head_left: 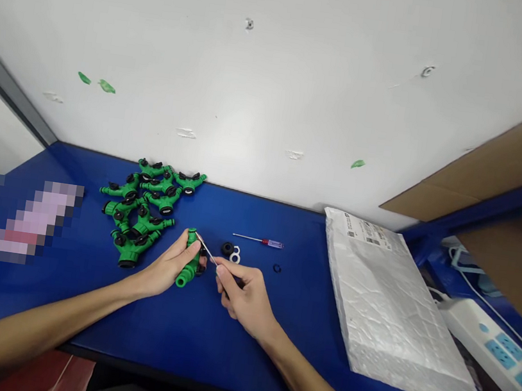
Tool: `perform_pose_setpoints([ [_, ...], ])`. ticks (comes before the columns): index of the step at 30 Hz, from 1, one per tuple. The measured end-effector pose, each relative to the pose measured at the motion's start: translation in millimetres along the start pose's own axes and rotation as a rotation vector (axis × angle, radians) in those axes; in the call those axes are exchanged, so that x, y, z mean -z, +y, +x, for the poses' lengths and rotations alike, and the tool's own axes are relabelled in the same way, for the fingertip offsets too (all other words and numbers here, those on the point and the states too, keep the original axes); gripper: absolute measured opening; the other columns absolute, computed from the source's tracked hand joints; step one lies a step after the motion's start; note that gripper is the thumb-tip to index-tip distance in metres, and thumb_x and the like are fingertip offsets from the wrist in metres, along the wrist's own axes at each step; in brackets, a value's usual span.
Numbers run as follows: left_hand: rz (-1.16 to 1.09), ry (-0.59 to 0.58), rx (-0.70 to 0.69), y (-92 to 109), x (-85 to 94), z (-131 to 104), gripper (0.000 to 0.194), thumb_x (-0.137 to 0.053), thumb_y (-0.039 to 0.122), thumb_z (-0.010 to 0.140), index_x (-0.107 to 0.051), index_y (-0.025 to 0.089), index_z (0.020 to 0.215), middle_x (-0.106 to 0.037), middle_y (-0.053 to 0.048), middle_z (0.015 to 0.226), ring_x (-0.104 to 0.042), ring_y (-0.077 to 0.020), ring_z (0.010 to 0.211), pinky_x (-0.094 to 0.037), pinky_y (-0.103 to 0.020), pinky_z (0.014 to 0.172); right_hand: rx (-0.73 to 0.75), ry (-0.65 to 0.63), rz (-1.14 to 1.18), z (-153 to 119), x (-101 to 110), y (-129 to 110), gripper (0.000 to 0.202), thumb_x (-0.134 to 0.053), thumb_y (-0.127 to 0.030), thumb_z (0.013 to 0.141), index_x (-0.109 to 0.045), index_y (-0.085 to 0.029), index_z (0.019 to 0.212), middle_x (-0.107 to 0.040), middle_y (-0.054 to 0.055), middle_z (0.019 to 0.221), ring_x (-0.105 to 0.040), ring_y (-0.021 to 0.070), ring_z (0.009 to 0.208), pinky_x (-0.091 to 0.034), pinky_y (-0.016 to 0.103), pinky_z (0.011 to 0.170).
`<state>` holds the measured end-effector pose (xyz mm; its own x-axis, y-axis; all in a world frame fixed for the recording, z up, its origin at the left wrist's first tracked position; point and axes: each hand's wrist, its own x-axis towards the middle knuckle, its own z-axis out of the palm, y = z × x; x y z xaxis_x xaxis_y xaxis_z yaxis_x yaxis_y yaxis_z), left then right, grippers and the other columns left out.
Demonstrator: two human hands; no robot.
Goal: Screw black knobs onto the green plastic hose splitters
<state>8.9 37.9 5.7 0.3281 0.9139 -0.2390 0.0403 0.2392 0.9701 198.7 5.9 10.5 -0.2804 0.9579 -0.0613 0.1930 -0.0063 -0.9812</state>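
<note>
My left hand (171, 266) is closed around a green hose splitter (187, 274), held just above the blue table. In my right hand (246, 297) is a thin metal pick (208, 252), pinched between thumb and fingers. Its tip touches or lies very close to the splitter's upper end; which one I cannot tell. Beyond my hands lie a black ring cap (227, 248) and white washers (235, 258). A small black O-ring (277, 267) rests farther right. Several more green splitters with black valve levers (130, 247) are grouped at the left.
A screwdriver with a purple and red handle (273, 244) lies on the blue table (291, 329). To the right are a white padded mailer (401, 306) and a power strip (492, 344). A white wall (275, 94) bounds the back; a blurred-out item sits far left.
</note>
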Motion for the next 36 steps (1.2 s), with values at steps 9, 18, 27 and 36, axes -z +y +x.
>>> perform_pose_setpoints([
  [9, -0.072, -0.004, 0.011, 0, -1.7, -1, 0.039, -0.053, 0.058, 0.089, -0.050, 0.021, 0.099, -0.058, 0.001, 0.085, -0.052, -0.0148, 0.083, -0.042, -0.027, 0.079, 0.453, 0.197, -0.617, -4, -5, 7, 0.038, -0.040, -0.026, 0.101, -0.068, -0.012, 0.123, -0.067, 0.011, 0.078, -0.061, 0.0163, 0.060, -0.053, 0.027, 0.056],
  [18, -0.161, -0.020, 0.028, -1, -0.7, 2, 0.044, -0.055, 0.061, 0.086, -0.047, 0.021, 0.103, -0.057, 0.001, 0.082, -0.054, -0.0138, 0.078, -0.042, -0.026, 0.074, 0.411, 0.202, -0.506, -4, -10, 2, 0.035, -0.043, -0.024, 0.100, -0.069, -0.011, 0.120, -0.067, 0.007, 0.075, -0.061, 0.0152, 0.060, -0.053, 0.026, 0.060],
  [27, -0.189, -0.078, 0.073, 1, -12.0, -8, 0.045, -0.060, 0.060, 0.084, -0.050, 0.020, 0.104, -0.057, 0.001, 0.080, -0.053, -0.0142, 0.074, -0.042, -0.028, 0.070, 0.438, 0.279, -0.450, 0, -16, 9, 0.036, -0.043, -0.024, 0.099, -0.067, -0.013, 0.124, -0.066, 0.008, 0.079, -0.060, 0.0167, 0.063, -0.053, 0.029, 0.063],
  [36, -0.306, -0.206, 0.035, 7, -10.0, -8, 0.035, -0.059, 0.053, 0.088, -0.051, 0.019, 0.097, -0.059, 0.000, 0.076, -0.057, -0.0155, 0.074, -0.043, -0.029, 0.070, 0.183, 0.194, -0.191, 5, 10, -4, 0.034, -0.049, -0.039, 0.097, -0.068, -0.014, 0.109, -0.056, 0.000, 0.064, -0.050, 0.0117, 0.050, -0.044, 0.024, 0.050],
])
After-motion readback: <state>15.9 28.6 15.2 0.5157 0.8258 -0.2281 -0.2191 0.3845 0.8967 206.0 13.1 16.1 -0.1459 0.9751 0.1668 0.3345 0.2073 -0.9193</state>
